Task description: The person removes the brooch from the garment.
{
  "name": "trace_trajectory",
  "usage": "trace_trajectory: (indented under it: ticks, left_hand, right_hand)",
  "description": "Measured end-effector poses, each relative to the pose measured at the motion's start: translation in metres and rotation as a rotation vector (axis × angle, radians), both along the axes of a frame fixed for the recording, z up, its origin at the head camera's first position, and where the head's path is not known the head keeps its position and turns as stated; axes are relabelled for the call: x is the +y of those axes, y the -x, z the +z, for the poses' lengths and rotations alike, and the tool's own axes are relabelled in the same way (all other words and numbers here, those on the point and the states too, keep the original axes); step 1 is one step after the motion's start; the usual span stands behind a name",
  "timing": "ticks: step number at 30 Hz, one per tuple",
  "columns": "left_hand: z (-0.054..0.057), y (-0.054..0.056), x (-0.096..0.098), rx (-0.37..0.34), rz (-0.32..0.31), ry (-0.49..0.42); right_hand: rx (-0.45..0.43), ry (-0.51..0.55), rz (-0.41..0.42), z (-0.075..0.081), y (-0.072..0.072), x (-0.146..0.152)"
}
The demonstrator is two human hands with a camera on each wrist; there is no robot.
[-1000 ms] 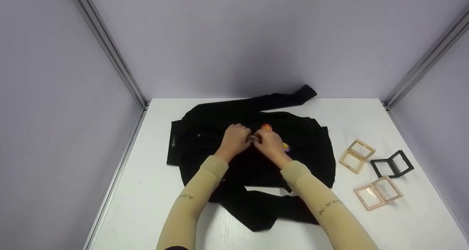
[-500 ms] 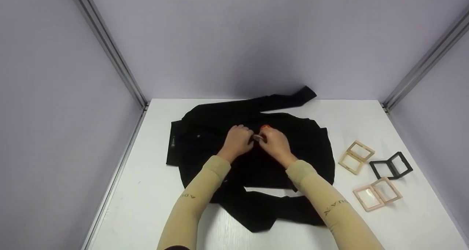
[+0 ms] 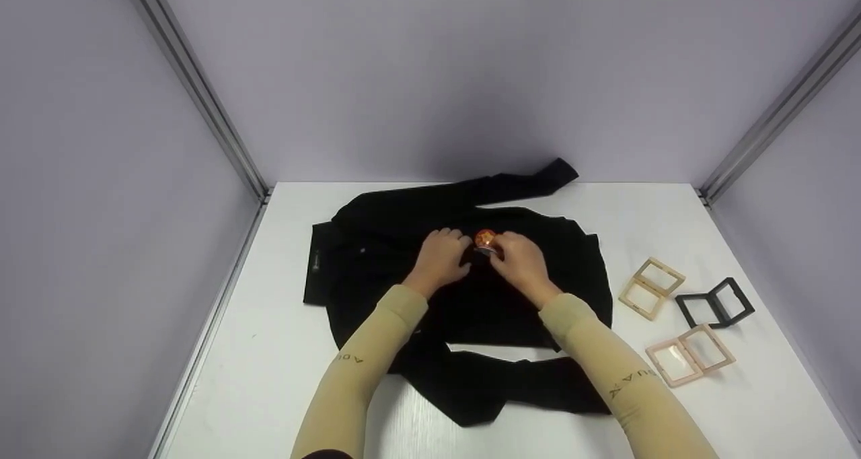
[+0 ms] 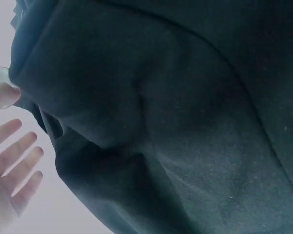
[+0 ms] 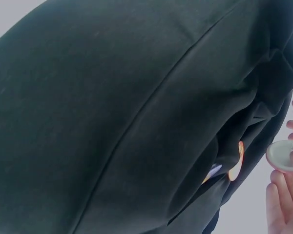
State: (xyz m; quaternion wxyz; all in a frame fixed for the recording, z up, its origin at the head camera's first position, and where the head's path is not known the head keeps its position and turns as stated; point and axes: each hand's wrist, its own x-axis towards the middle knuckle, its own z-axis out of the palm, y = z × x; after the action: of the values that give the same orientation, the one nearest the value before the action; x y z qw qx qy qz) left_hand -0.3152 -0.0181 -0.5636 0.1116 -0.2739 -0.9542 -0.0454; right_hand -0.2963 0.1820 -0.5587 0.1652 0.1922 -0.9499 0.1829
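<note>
A black long-sleeved garment point(image 3: 397, 243) lies spread on the table, its collar to the left. Over its middle, my right hand point(image 3: 521, 260) pinches a round badge point(image 5: 282, 156), whose pale back shows in the right wrist view. Just beyond that badge an orange-red round badge point(image 3: 485, 237) lies on the cloth. A purple-edged badge point(image 5: 213, 172) shows among the folds in the right wrist view; the right hand hides it from the head view. My left hand point(image 3: 440, 257) is beside the held badge, thumb apart from the fingers, which are spread in the left wrist view.
At the right of the white table point(image 3: 249, 378) stand three opened, hinged frames: a tan one point(image 3: 639, 304), a black one point(image 3: 720, 304) and a pink one point(image 3: 679, 365). Grey-lilac panels point(image 3: 430, 75) enclose the table at the back and sides.
The left hand has come off the badge that both hands were at. The right hand has drawn slightly right with it, covering the purple-edged badge and uncovering more of the orange-red one.
</note>
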Motion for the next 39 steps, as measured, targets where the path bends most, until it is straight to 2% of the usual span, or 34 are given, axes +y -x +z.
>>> trace_trajectory:
  ticks: [20, 28, 39]
  left_hand:
    - [-0.001, 0.003, 0.012, -0.078, 0.02, 0.085]
    - [-0.004, 0.0, 0.018, -0.082, 0.005, 0.071]
    - [-0.01, -0.001, 0.021, -0.112, 0.02, 0.068]
  right_hand:
    - [-0.006, -0.053, -0.071, -0.005, -0.006, 0.047]
    - [0.008, -0.059, -0.098, -0.008, -0.008, 0.069]
    - [0.099, -0.096, -0.096, -0.014, -0.017, 0.101]
